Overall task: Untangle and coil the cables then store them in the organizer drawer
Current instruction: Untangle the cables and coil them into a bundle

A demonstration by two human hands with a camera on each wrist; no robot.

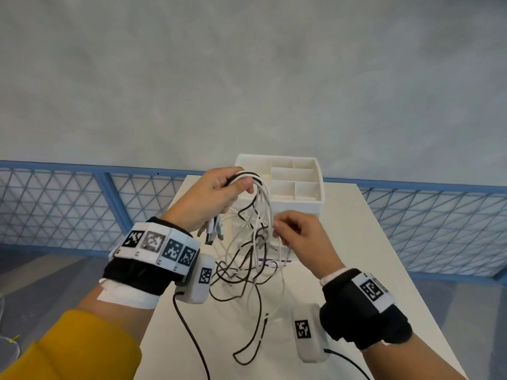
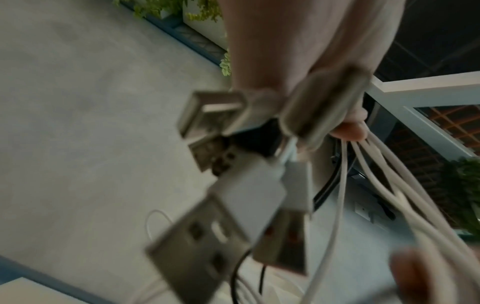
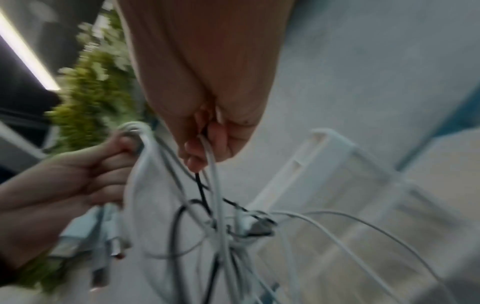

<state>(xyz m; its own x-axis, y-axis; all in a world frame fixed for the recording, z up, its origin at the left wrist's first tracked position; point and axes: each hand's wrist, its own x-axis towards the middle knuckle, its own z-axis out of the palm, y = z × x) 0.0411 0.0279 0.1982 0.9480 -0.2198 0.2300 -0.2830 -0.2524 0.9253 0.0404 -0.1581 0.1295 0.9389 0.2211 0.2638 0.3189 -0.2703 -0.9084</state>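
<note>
A tangle of white and black cables (image 1: 248, 259) hangs in the air above the white table (image 1: 365, 242). My left hand (image 1: 219, 196) grips the bundle near its top, with several strands looped over the fingers. Several USB plugs (image 2: 221, 185) dangle below that fist. Lower and to the right, my right hand (image 1: 295, 229) pinches a white strand (image 3: 211, 160) just beside the knot. The loose ends trail down onto the table. Behind the hands stands the white organizer (image 1: 295, 185), its top split into several open compartments.
A blue mesh railing (image 1: 82, 207) runs behind the table on both sides. Grey floor lies beyond it. Green plants (image 3: 96, 92) show in the right wrist view. Dark sensor leads run from both wrist units across the near table.
</note>
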